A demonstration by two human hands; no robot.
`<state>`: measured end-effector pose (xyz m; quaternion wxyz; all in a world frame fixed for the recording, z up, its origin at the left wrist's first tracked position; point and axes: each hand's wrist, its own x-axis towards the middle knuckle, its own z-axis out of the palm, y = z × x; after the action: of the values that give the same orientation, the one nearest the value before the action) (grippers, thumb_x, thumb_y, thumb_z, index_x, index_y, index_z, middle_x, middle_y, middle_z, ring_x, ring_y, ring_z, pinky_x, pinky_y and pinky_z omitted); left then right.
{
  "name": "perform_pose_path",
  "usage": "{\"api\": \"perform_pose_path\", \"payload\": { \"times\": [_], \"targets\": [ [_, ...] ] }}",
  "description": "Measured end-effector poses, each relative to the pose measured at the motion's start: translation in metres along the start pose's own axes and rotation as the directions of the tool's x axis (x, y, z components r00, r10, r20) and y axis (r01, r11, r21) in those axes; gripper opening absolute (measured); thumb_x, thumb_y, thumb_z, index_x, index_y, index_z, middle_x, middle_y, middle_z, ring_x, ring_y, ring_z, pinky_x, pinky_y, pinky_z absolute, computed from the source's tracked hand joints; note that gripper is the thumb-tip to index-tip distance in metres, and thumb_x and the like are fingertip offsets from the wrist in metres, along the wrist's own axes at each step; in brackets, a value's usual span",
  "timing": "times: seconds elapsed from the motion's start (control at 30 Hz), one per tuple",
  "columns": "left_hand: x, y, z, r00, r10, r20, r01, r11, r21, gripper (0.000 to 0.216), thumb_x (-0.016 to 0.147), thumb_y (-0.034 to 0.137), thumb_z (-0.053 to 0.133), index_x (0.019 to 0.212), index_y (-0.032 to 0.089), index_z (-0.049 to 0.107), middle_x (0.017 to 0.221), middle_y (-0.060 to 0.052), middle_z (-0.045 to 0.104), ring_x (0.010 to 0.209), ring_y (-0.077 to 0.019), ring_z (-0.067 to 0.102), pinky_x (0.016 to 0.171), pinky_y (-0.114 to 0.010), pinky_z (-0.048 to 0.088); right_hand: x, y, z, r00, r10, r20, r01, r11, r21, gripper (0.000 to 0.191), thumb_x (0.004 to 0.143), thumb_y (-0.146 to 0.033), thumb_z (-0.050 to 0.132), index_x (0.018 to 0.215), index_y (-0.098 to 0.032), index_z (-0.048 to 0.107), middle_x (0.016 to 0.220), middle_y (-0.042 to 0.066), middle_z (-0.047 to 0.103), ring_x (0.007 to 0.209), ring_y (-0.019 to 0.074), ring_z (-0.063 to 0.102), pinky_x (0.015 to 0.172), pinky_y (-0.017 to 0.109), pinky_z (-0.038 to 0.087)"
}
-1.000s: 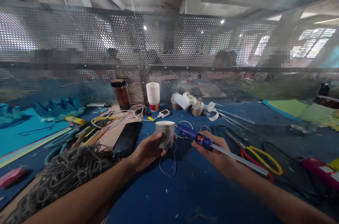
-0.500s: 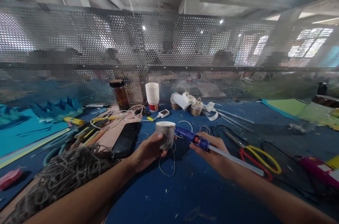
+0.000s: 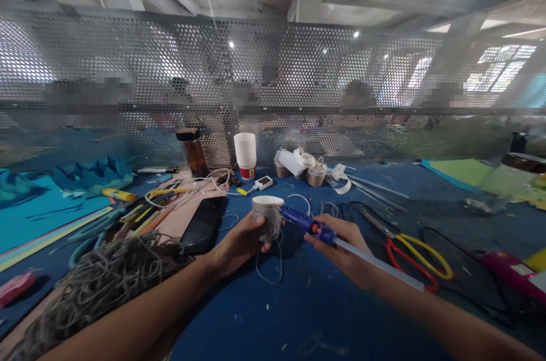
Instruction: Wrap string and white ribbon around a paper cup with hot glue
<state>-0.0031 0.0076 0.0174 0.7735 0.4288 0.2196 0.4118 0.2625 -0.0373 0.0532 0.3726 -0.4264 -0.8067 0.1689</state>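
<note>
My left hand (image 3: 241,241) is closed around a paper cup (image 3: 267,222) whose side is wrapped in grey cord; the rim shows white. A loose strand of grey cord (image 3: 280,270) hangs from the cup onto the table. In my right hand (image 3: 341,241) is a blue hot glue gun (image 3: 307,223), with a long clear glue stick (image 3: 379,265) sticking out of its back end. The gun's nozzle is at the right side of the cup, near the rim; whether it touches the cord I cannot tell.
On the blue table (image 3: 239,321) lie a grey cord heap (image 3: 119,276), a black phone (image 3: 205,224) and red-yellow-handled scissors (image 3: 409,253). Stacked paper cups (image 3: 245,156), a brown jar (image 3: 193,153) and cord-wrapped cups (image 3: 316,173) stand along a perforated screen (image 3: 273,77).
The cup has shifted very slightly to the right and tilted a little. The glue gun's front has dipped slightly, its nozzle staying by the cup's side.
</note>
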Motion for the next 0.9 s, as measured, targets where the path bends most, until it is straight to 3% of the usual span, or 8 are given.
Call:
{"api": "perform_pose_path", "payload": {
  "times": [0.37, 0.9],
  "targets": [
    [0.0006, -0.0011, -0.002, 1.0, 0.0, -0.007, 0.0, 1.0, 0.026, 0.029, 0.095, 0.034, 0.063, 0.12, 0.02, 0.068, 0.1, -0.007, 0.069, 0.081, -0.0154, 0.06, 0.062, -0.023, 0.05, -0.0007, -0.0009, 0.0006, 0.999, -0.043, -0.009, 0.043, 0.997, -0.066, 0.022, 0.101, -0.046, 0.058, 0.102, -0.024, 0.063, 0.078, -0.001, 0.067, 0.067, 0.0153, 0.058, 0.066, 0.028, 0.041],
    [0.0009, -0.0019, -0.0055, 1.0, -0.006, 0.017, 0.006, 1.0, -0.001, 0.03, 0.096, 0.033, 0.061, 0.122, 0.019, 0.066, 0.108, -0.008, 0.07, 0.084, -0.0155, 0.061, 0.063, -0.024, 0.049, -0.0023, 0.0043, 0.0016, 0.998, -0.067, 0.0, 0.067, 0.992, -0.11, 0.02, 0.103, -0.043, 0.056, 0.104, -0.025, 0.062, 0.082, -0.001, 0.068, 0.068, 0.0147, 0.059, 0.066, 0.029, 0.041]
  ]
}}
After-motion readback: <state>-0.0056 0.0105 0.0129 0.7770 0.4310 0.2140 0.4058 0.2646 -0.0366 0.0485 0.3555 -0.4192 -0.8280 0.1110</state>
